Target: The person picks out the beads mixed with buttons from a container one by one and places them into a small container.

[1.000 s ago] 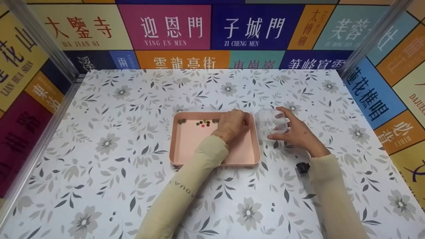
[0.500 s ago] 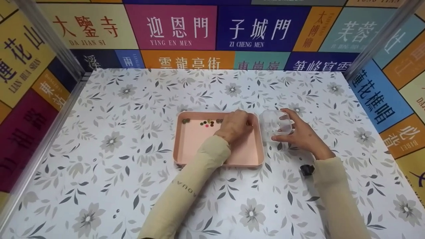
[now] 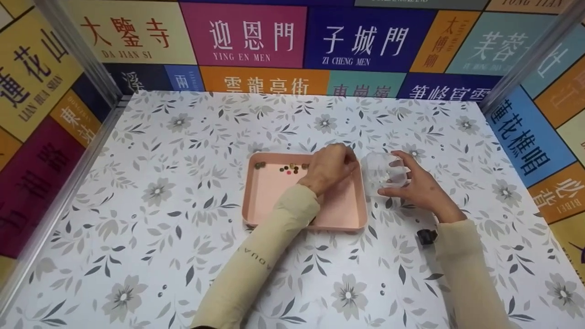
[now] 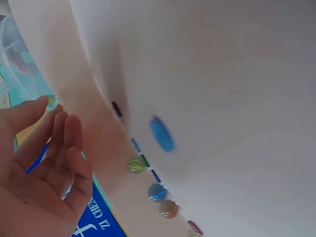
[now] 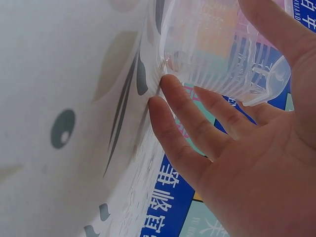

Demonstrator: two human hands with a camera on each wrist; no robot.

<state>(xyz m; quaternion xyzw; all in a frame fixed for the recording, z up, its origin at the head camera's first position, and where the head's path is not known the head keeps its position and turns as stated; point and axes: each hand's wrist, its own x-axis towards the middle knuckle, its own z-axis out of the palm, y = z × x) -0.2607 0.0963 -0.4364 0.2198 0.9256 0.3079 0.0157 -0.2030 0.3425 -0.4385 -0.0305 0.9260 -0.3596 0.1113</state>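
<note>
In the head view, right of centre, my left hand (image 3: pixel 330 168) hides its load at the pink tray's (image 3: pixel 252 201) upper right corner; my right hand (image 3: pixel 420 185) grips the clear container (image 3: pixel 378 171) just beside.
In the left wrist view, far left, I pinch a marble (image 4: pixel 52 102): likely a transfer into the container, calling for clearing its rim, then release.
The right wrist view, upper right, best shows the container's ribs.

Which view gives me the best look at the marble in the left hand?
Left wrist: the marble shows close up, pinched by the left hand. The head view shows the hand, but the marble can't be made out; the right wrist view doesn't show it.
</note>
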